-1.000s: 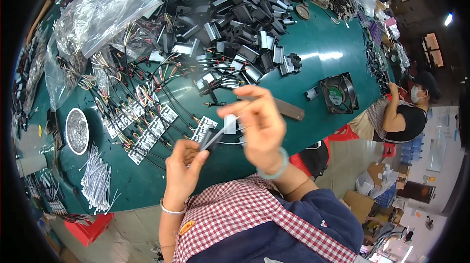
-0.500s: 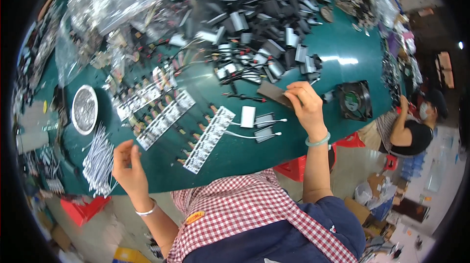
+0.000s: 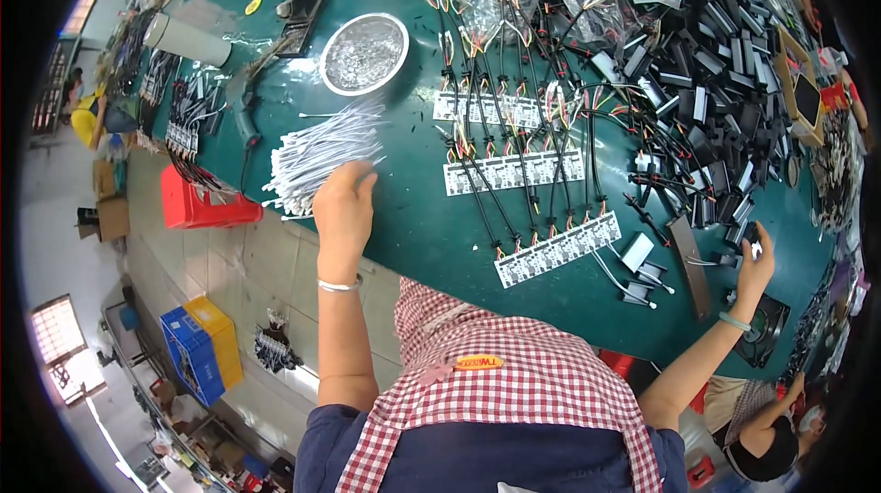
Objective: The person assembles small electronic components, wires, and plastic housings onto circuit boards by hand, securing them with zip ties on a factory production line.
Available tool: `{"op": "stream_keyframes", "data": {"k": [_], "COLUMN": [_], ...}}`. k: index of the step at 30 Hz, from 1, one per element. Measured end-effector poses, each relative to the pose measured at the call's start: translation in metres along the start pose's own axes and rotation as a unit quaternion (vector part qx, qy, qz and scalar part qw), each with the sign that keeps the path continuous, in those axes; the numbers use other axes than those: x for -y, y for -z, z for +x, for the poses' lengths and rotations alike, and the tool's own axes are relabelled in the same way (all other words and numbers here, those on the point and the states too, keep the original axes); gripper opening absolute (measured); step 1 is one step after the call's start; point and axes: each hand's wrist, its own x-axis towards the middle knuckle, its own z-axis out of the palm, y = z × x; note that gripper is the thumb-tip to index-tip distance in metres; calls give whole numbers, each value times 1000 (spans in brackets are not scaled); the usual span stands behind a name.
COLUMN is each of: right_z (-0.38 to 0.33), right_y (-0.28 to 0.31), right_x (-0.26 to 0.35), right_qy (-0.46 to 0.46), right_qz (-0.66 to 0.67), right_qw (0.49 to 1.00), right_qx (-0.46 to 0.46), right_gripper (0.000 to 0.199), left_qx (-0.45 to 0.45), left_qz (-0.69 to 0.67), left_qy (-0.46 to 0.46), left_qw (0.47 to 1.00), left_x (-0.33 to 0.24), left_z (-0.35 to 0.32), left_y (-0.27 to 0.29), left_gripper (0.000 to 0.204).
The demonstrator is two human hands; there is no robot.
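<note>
1. The left hand (image 3: 343,207) rests at the near edge of the loose bundle of white ties (image 3: 312,162), left of the circuit strips. Its fingers curl with the thumb close to them; whether a tie is caught between them cannot be told. A good pick takes one tie by its end, clear of its neighbours.

2. The right hand (image 3: 756,265) is well apart from the left, beside the edge of the pile of black and silver housings (image 3: 711,94). Thumb and forefinger bend about a small dark piece (image 3: 751,235); whether they pinch it or only pass in front is unclear. A light grip on its sides would serve best.

3. The nearest circuit strip (image 3: 558,250) lies between the hands, its wires (image 3: 486,208) stretching away from the person. Either hand does well to travel around these wires, so none snags.

4. Just right of that strip sit a silver block (image 3: 637,252) and two small metal pieces (image 3: 636,294) with white ties at them; these are best left undisturbed.
</note>
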Motion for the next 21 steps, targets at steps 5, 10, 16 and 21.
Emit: {"op": "stream_keyframes", "data": {"k": [5, 10, 16, 21], "right_z": [-7, -36, -78, -91], "right_y": [8, 22, -13, -37], "right_x": [28, 134, 239, 287], "right_qy": [-16, 37, 163, 255], "right_qz": [106, 249, 366, 426], "right_qw": [982, 934, 916, 862], "right_qx": [-155, -253, -33, 102], "right_gripper": [36, 34, 39, 47], "left_qx": [-8, -13, -55, 109], "left_qz": [60, -31, -295, -490], "left_qy": [-17, -7, -84, -4], "left_qw": [998, 999, 950, 865], "left_x": [15, -1, -66, -127], "left_z": [12, 17, 11, 0], "left_y": [-13, -8, 11, 11], "left_gripper": [12, 6, 3, 3]}}
